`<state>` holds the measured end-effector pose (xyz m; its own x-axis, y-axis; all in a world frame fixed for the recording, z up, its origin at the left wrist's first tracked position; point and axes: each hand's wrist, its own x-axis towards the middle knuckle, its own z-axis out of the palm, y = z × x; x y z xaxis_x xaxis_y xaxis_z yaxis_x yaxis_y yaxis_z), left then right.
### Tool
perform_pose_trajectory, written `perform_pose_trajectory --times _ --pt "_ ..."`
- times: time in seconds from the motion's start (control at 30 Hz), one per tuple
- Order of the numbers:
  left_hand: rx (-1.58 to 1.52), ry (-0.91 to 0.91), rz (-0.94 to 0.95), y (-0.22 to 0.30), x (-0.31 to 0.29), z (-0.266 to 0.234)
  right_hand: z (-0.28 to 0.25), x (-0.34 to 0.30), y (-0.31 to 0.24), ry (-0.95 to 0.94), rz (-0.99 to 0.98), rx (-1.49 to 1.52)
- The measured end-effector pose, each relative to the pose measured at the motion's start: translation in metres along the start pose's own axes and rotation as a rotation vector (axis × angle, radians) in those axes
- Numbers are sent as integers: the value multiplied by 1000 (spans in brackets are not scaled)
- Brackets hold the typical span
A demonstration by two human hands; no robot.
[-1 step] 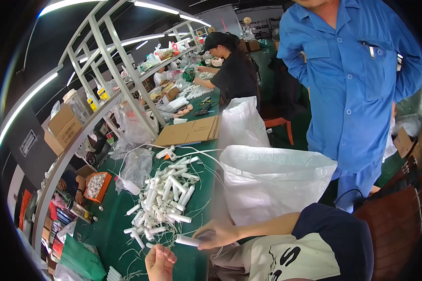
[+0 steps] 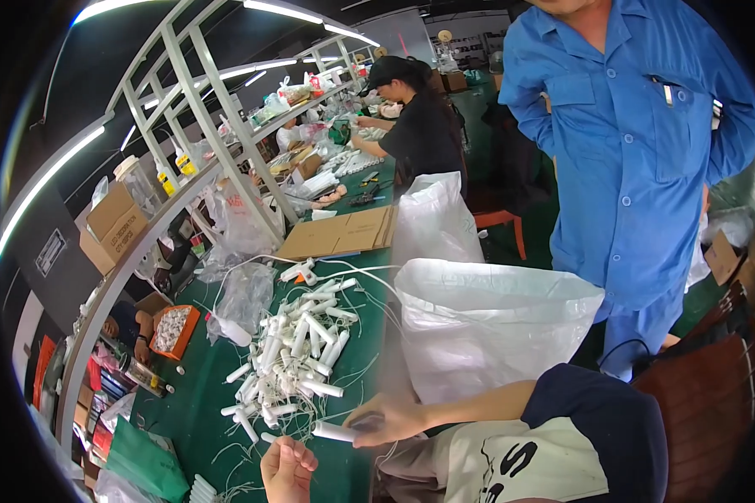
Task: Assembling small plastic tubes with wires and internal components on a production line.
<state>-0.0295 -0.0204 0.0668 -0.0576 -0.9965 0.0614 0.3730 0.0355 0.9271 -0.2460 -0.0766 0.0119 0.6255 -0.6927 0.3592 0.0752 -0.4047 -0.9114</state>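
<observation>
My right hand [image 2: 387, 419] is closed around a white plastic tube [image 2: 334, 432], which points left over the near edge of the green table [image 2: 189, 398]. My left hand [image 2: 288, 471] is close by at the lower edge, its fingers curled in. What those fingers hold, if anything, is too small to make out. Just beyond both hands lies a heap of white tubes [image 2: 298, 348] with thin pale wires tangled among them. A white glue gun [image 2: 299, 271] with an orange part rests at the far end of the heap.
A large white woven sack [image 2: 486, 369] stands open right of the table. Flat cardboard [image 2: 337, 235] lies beyond the heap. A green bag [image 2: 147, 461] and an orange tray [image 2: 176, 331] are at left. A person in blue [image 2: 625, 151] stands at right; another in black [image 2: 428, 130] works farther along.
</observation>
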Motion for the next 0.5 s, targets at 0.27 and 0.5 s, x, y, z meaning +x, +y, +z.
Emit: perform_pose_trajectory --times 0.27,0.5 --pt "165 38 -6 5 -16 4 28 13 4 -73 -165 64" --pt "191 13 -22 6 5 12 4 11 -3 109 -153 -109"
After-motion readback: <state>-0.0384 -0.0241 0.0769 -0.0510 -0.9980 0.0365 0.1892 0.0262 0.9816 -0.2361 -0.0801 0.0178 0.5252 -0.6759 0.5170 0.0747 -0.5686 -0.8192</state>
